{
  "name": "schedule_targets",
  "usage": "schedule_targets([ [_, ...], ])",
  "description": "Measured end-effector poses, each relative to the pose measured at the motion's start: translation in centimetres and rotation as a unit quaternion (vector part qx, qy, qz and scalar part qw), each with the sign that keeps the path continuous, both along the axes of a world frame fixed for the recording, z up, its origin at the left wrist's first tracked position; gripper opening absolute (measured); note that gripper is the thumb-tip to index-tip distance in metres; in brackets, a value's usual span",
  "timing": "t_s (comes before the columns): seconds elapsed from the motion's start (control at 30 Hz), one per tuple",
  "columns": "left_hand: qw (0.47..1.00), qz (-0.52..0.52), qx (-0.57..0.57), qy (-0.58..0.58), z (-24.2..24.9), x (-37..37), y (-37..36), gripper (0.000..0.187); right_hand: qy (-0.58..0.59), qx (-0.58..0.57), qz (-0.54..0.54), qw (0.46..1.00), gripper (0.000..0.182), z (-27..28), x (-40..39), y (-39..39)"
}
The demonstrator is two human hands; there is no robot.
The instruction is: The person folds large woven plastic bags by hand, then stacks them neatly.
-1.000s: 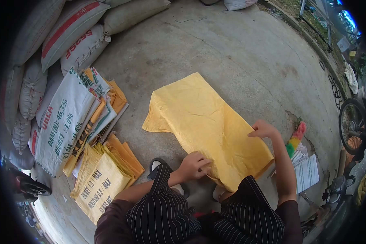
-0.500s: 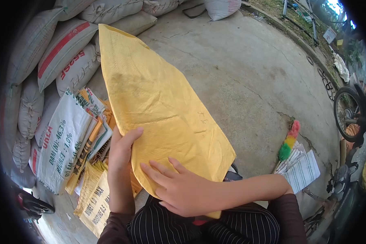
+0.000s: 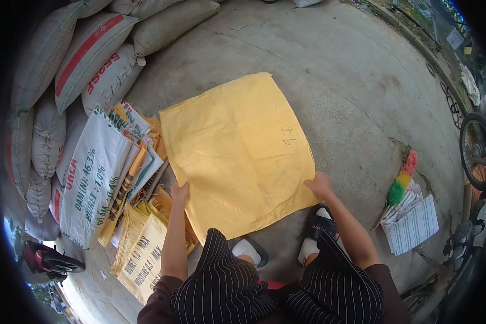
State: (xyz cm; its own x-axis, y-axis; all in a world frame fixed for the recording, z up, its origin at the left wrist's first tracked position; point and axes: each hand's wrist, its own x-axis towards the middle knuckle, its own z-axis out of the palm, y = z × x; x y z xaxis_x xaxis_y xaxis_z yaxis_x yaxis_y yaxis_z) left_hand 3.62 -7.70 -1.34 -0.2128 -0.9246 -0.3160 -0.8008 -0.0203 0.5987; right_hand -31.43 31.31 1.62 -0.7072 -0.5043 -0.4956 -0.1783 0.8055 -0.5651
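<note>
A: Item one?
B: Stacked grey-white filled sacks (image 3: 86,54), then printed flat woven bags (image 3: 100,178) just beside.
A: The sheet?
B: Flat yellow woven sack (image 3: 237,151) lay on concrete (image 3: 335,81); left hand (image 3: 179,193) and right hand (image 3: 319,186) each pinched a near edge. Rainbow duster (image 3: 402,179) lay apart.

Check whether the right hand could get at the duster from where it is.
Probably yes: the right hand rests on the yellow sack's edge, and only bare concrete separates it from the duster.
</note>
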Motion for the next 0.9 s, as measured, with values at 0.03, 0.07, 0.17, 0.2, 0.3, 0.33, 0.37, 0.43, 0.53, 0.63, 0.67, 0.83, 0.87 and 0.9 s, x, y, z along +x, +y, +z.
schedule_targets([
  [0.03, 1.000, 0.003, 0.004, 0.001, 0.5, -0.8, 0.3, 0.039, 0.001, 0.004, 0.003, 1.000, 0.046, 0.1, -0.6, 0.1],
  [0.07, 1.000, 0.017, 0.006, 0.006, 1.8, -2.1, 0.9, 0.036, -0.039, -0.039, -0.071, 0.996, 0.040, 0.2, -1.8, 0.2],
  [0.17, 0.986, 0.034, 0.080, 0.144, 2.0, -6.5, 1.6, 0.028, -0.055, -0.170, -0.185, 0.966, 0.026, 2.0, -6.5, 2.6],
  [0.2, 0.978, 0.000, 0.082, 0.190, 1.6, -8.7, 2.1, 0.026, -0.008, -0.170, -0.193, 0.966, 0.024, 4.4, -8.2, 3.8],
  [0.3, 0.971, -0.088, 0.095, 0.199, 4.1, -17.5, 6.1, 0.025, 0.135, -0.155, -0.238, 0.949, 0.024, 11.6, -12.6, 7.9],
  [0.33, 0.966, -0.111, 0.091, 0.216, 3.9, -20.2, 7.1, 0.024, 0.189, -0.140, -0.231, 0.944, 0.024, 13.8, -13.5, 9.1],
  [0.37, 0.959, -0.136, 0.088, 0.235, 3.6, -22.3, 8.0, 0.024, 0.233, -0.122, -0.220, 0.939, 0.024, 16.4, -13.5, 9.7],
  [0.43, 0.949, -0.149, 0.119, 0.250, 4.2, -25.5, 9.9, 0.027, 0.285, -0.101, -0.209, 0.930, 0.025, 20.2, -13.4, 11.1],
  [0.53, 0.948, -0.181, 0.102, 0.242, 5.0, -28.4, 12.3, 0.035, 0.385, -0.096, -0.220, 0.891, 0.027, 22.6, -12.3, 13.0],
  [0.63, 0.967, -0.207, -0.045, 0.144, 4.6, -29.0, 14.2, 0.045, 0.467, 0.012, -0.219, 0.857, 0.028, 22.4, -9.4, 11.1],
  [0.67, 0.963, -0.212, -0.151, 0.069, 4.5, -29.2, 14.8, 0.049, 0.541, 0.008, -0.168, 0.824, 0.027, 21.5, -8.8, 9.9],
  [0.83, 0.915, -0.288, 0.163, 0.229, 16.7, -29.9, 18.9, 0.061, 0.367, -0.133, 0.015, 0.921, 0.025, 20.3, -3.0, 1.0],
  [0.87, 0.878, -0.285, 0.259, 0.286, 19.3, -29.9, 19.3, 0.064, 0.363, -0.164, 0.050, 0.916, 0.028, 20.3, -1.1, -1.4],
  [0.9, 0.878, -0.290, 0.257, 0.279, 21.8, -29.5, 19.2, 0.064, 0.329, -0.184, 0.098, 0.921, 0.032, 20.7, 0.9, -3.6],
])
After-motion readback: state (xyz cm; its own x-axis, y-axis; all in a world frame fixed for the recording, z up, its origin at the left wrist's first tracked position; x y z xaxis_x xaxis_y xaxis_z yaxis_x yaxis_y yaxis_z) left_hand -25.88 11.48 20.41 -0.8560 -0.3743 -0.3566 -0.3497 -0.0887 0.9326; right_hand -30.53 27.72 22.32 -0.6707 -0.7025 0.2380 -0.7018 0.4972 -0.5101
